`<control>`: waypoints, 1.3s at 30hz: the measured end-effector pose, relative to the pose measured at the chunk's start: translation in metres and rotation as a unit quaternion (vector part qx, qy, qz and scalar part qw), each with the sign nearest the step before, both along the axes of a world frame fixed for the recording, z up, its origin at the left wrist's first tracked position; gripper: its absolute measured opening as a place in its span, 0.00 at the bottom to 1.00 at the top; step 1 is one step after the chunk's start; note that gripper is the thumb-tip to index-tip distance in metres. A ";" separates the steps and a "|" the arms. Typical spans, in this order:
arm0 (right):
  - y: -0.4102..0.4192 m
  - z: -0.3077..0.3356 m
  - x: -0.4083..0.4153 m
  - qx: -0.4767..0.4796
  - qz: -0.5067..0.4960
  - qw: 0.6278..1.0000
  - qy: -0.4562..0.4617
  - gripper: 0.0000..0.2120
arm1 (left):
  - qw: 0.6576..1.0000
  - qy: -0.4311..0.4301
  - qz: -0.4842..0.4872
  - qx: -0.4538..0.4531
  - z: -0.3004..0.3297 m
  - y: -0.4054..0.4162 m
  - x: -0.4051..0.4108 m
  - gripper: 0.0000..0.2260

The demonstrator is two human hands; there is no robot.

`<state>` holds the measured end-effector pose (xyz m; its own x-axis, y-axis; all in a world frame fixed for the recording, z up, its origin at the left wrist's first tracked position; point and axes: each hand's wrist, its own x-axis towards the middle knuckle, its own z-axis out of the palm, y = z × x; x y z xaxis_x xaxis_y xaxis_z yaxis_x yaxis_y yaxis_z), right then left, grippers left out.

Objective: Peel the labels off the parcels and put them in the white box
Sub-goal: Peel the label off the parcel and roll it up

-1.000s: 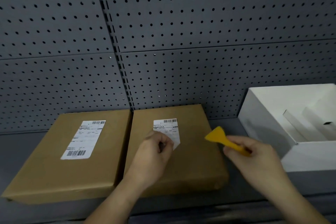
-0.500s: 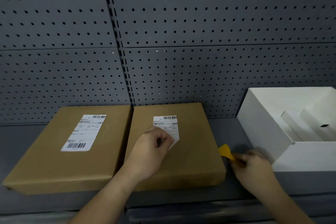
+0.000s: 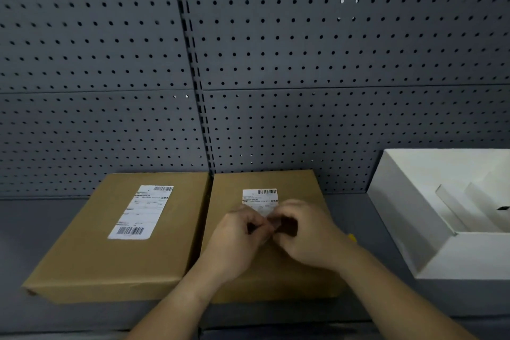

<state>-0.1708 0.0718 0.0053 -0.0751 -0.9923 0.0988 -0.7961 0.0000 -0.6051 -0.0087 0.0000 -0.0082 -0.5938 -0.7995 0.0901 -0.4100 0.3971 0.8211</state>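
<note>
We are working both hands over the right parcel (image 3: 265,243) on the grey surface (image 3: 41,229). Our left hand (image 3: 237,240) and right hand (image 3: 306,237) are meeting at the near end of its label (image 3: 260,197), fingers pinched together, apparently on its lifted edge. The label looks thin, light and easily torn, so gripping close to the stuck line seems wise. The left parcel (image 3: 82,257) is keeping its label (image 3: 142,211) flat. The white box (image 3: 400,218) is sitting open to the right, its path clear.
</note>
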 end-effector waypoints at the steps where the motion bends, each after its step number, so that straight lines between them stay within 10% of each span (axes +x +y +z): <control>1: 0.000 -0.003 0.000 -0.015 0.005 1.000 -0.002 0.11 | 1.000 -0.001 -0.003 0.003 0.002 -0.001 0.001 0.07; 39: -0.005 -0.016 -0.011 -0.013 0.001 0.996 -0.086 0.08 | 0.983 -0.027 -0.082 -0.162 -0.015 -0.013 0.020 0.03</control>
<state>-0.1822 0.0673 -0.0104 -0.0902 -0.9897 0.1110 -0.6812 -0.0200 -0.7318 0.0116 -0.0130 -0.0237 -0.7237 -0.6267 0.2892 -0.3578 0.6989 0.6192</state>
